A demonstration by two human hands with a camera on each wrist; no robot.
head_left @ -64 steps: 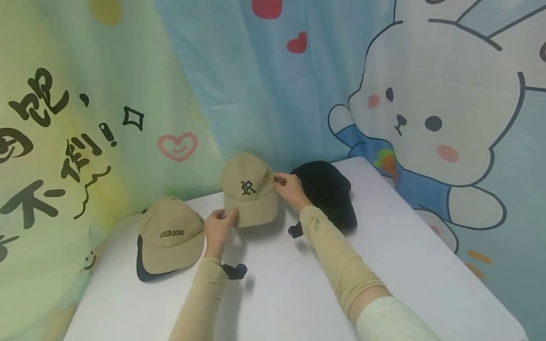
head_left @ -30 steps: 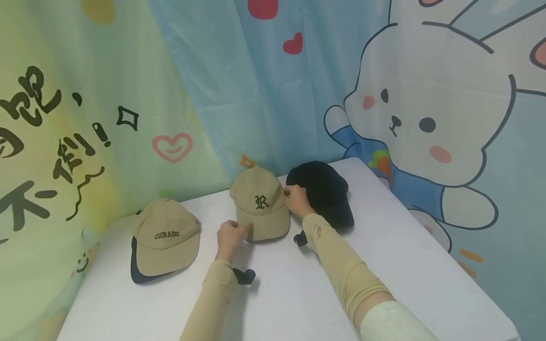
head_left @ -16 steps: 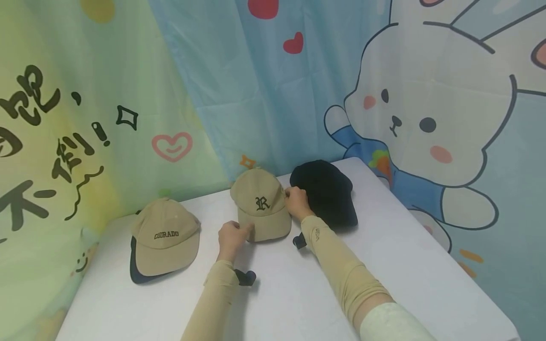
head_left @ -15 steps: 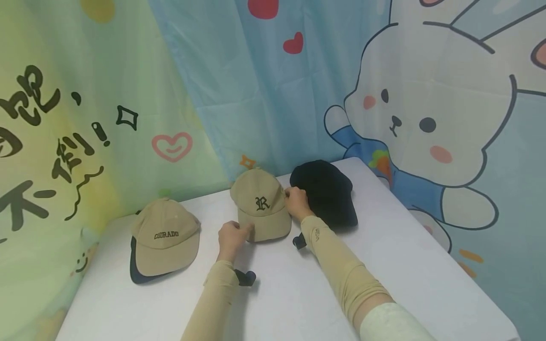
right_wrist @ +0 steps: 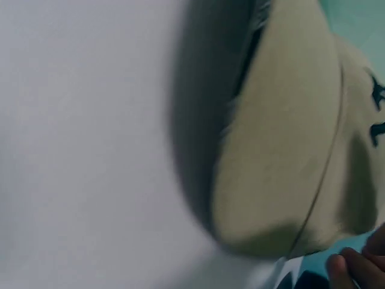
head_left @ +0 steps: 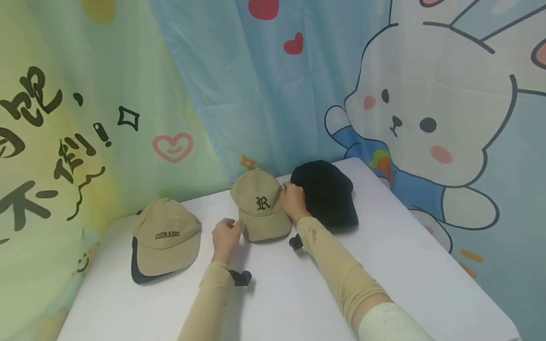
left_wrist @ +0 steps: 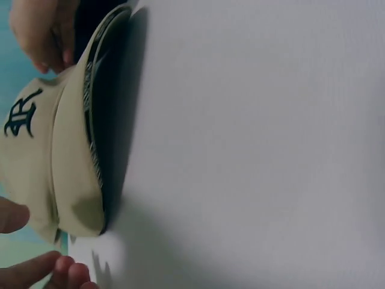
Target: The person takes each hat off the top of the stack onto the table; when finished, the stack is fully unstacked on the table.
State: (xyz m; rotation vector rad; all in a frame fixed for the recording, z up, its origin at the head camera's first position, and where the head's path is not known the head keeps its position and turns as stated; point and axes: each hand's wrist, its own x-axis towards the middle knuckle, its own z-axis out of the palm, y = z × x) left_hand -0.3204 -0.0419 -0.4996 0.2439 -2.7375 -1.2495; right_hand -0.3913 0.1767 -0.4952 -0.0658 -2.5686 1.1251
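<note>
A beige baseball cap [head_left: 261, 208] with a dark letter R stands upright on the white table, its brim towards me. At the brim's left corner my left hand [head_left: 226, 237] hovers with fingers loosely bent. The left wrist view shows a gap between its thumb [left_wrist: 12, 215] and the cap [left_wrist: 75, 156]. Beside the crown's right edge is my right hand [head_left: 294, 201]. Its fingers [right_wrist: 355, 265] lie close along the cap's edge [right_wrist: 283, 156] in the right wrist view, with no fabric seen between them; contact is hard to tell.
Right of the middle cap, close to my right hand, sits a black cap [head_left: 326, 194]. At the left, a beige cap with lettering [head_left: 166, 237] rests over a dark-brimmed one [head_left: 141, 274]. A printed curtain [head_left: 277, 104] hangs behind the white table [head_left: 290, 293].
The R cap went down and to the right onto the table, then stayed put. My left hand has let go of the brim and drawn left. My right hand has shifted slightly left and up.
</note>
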